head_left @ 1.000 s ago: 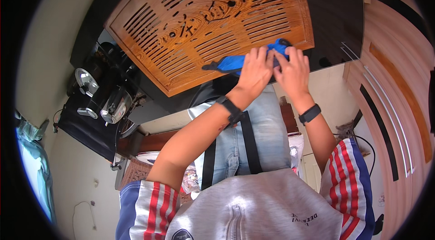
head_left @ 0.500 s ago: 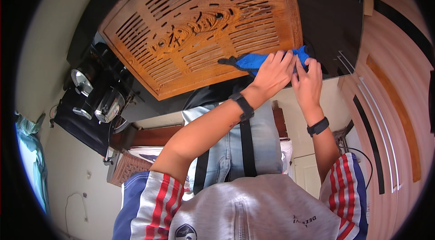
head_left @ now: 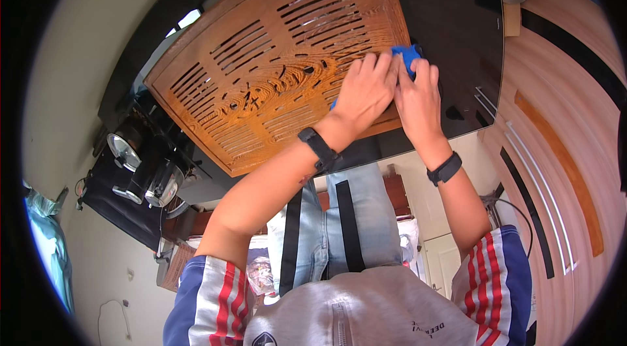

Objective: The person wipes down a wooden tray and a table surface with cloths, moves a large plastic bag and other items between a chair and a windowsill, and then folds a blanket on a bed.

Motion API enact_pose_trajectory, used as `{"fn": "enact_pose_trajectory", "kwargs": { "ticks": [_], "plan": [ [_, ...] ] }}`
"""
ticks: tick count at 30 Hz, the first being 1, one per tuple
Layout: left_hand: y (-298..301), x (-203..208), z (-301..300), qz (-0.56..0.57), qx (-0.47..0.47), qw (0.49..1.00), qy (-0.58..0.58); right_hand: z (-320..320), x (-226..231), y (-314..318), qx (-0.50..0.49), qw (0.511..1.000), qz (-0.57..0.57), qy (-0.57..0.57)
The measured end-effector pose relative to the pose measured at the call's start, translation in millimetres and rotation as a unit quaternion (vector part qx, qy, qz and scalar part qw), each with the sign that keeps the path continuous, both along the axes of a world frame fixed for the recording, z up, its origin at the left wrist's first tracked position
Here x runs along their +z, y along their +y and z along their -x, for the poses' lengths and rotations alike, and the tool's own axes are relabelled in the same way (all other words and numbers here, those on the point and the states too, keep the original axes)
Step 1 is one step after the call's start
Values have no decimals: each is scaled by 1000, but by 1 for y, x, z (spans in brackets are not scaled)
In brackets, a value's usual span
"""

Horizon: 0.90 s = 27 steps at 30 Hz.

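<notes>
Head view. The work area is a slatted wooden panel (head_left: 377,0) resting on a glossy black counter (head_left: 450,16). The blue cloth (head_left: 406,55) is located at the right-hand side of the panel, mostly covered by the hands. One part projects beyond the fingertips, over the panel's right edge; a small part shows at the left of the left wrist.

Grip, left hand (head_left: 367,88): palm down, fingers lightly bent over the cloth. The undersides are hidden; whether the fingers clasp it or only press on it cannot be determined.

Grip, right hand (head_left: 418,101): fingers curled in toward the thumb, closed on the cloth beside the left hand.

Progress: judged to be under way and not complete, since both hands are engaged with the cloth on the panel. The panel's left and far portions lie uncovered. No visible boundary on the wood separates finished area from remaining area; the proportion left cannot be established.
</notes>
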<state>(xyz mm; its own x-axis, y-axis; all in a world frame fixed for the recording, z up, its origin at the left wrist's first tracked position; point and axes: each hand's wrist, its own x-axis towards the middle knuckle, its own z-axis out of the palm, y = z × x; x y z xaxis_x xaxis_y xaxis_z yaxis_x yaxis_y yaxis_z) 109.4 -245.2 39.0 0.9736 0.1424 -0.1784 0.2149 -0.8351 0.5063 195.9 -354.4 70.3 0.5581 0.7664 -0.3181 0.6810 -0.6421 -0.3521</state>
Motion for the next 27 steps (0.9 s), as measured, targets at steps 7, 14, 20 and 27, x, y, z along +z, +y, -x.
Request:
{"fn": "enact_pose_trajectory", "kwargs": {
  "ticks": [7,14,20,27],
  "plan": [
    [76,-5,-51,-126,59,989,-42,-52,-30,84,71,989,-96,-90],
    [115,-24,-70,-211,109,962,-134,-76,-46,127,121,978,-103,-135],
    [110,-29,-66,-184,175,950,-181,-73,-40,131,150,978,-62,-131],
    [130,-27,-11,-189,221,942,-168,-35,-38,162,230,968,-41,-86]
  ]
}}
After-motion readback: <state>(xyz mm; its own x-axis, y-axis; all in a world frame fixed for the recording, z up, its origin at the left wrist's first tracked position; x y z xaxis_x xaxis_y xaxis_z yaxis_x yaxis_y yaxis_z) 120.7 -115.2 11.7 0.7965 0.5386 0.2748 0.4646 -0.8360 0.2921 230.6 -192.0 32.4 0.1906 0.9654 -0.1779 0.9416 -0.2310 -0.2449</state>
